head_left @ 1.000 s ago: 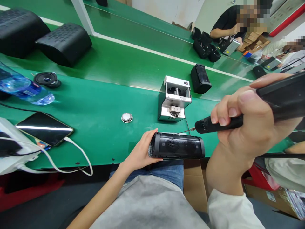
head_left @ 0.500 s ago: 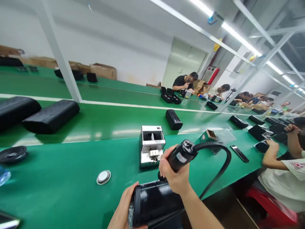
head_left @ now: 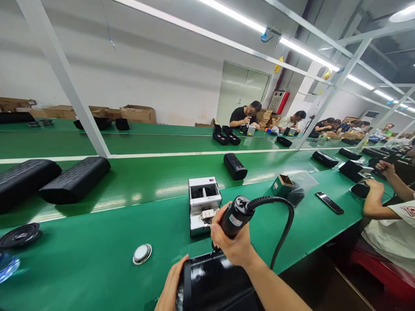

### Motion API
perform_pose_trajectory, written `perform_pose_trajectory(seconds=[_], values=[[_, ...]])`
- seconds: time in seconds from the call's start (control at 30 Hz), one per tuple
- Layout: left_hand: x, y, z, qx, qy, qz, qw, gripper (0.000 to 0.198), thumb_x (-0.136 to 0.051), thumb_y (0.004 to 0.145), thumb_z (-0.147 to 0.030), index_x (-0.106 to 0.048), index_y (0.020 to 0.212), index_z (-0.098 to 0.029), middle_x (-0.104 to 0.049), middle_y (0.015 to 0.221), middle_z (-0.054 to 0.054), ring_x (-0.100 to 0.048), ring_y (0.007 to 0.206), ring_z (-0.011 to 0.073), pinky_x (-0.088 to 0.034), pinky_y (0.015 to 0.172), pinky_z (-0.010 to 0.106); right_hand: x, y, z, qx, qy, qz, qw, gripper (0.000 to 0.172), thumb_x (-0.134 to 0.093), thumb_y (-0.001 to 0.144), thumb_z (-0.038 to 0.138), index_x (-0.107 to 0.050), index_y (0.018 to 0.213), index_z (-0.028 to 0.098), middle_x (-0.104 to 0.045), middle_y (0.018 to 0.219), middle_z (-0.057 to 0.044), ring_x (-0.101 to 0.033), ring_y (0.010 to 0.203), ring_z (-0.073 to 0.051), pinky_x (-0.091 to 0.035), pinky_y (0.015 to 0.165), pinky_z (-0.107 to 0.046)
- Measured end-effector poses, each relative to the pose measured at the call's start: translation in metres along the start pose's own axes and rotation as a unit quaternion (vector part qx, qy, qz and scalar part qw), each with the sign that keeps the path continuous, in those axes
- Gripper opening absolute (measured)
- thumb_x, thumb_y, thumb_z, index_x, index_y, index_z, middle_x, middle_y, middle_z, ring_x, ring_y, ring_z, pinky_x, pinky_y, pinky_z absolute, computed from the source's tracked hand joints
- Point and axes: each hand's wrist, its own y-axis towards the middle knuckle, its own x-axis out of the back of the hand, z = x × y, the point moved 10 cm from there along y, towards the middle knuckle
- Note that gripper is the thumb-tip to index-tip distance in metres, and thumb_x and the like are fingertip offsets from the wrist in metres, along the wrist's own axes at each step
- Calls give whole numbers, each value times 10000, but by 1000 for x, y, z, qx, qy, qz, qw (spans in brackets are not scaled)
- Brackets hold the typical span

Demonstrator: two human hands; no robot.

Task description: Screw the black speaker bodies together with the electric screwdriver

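Note:
My right hand [head_left: 233, 242] is closed around a black corded electric screwdriver [head_left: 236, 215], held tilted with its cable end up. Its lower end reaches down to the top of a glossy black speaker housing [head_left: 214, 276]; the tip is hidden, so contact cannot be told. My left hand [head_left: 173, 285] grips the left end of that housing, with its fingers along the edge. Just beyond my hands stands a white and black screw feeder [head_left: 204, 205]. A round silver-white disc part [head_left: 142, 254] lies on the green bench to the left.
Black speaker housings [head_left: 76, 179] rest on the green belt [head_left: 155, 172] behind the bench. A small green box [head_left: 282, 185] and a phone [head_left: 329, 203] lie to the right. At the far right sits a co-worker [head_left: 389, 211]. A black speaker ring [head_left: 20, 235] is at far left.
The camera view has levelled and shifted, so the scene sits differently. Both hands keep their holds, and the screwdriver stays over the speaker housing.

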Motion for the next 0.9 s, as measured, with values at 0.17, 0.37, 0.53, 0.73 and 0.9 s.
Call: perform_pose_trajectory(seconds=[0.17,0.37,0.53,0.73,0.9], values=[[-1,-9,-45,8,3,39,999,1110,-990,837,-267,-365,1752,-340,-523,1748,176,-549,1641,447,-436,1381,707,5,1,6,-39,17,-4,999,310,-910,905,391,-645,948,234,-611,639,68,-545,429,-106,-492,415,-229],[0,-3,-58,-4,-6,59,998,1225,-1042,815,-308,-291,1781,-359,-484,1759,168,-512,1660,432,-451,1384,660,26,43,66,152,38,-69,985,222,-900,944,232,-739,1096,250,-546,629,107,-493,400,-97,-439,391,-251],[1,-4,-60,-12,-1,60,998,1248,-1048,814,-324,-279,1796,-368,-477,1766,168,-504,1667,443,-463,1377,651,20,69,65,249,-38,-119,960,281,-902,969,373,-653,886,272,-504,590,100,-488,394,-106,-429,392,-271],[0,-3,-60,-7,-9,61,998,1244,-1047,824,-340,-272,1797,-379,-489,1746,158,-519,1650,436,-455,1379,648,9,77,24,211,-111,-126,963,199,-824,1004,375,-650,1018,280,-566,653,81,-556,439,-129,-439,428,-299],[-1,-3,-59,-4,-10,67,998,1252,-1048,824,-339,-257,1794,-368,-466,1752,170,-490,1665,449,-434,1386,668,12,80,20,209,-109,-125,964,205,-819,1011,362,-632,1017,278,-479,613,112,-538,419,-121,-446,425,-295]])
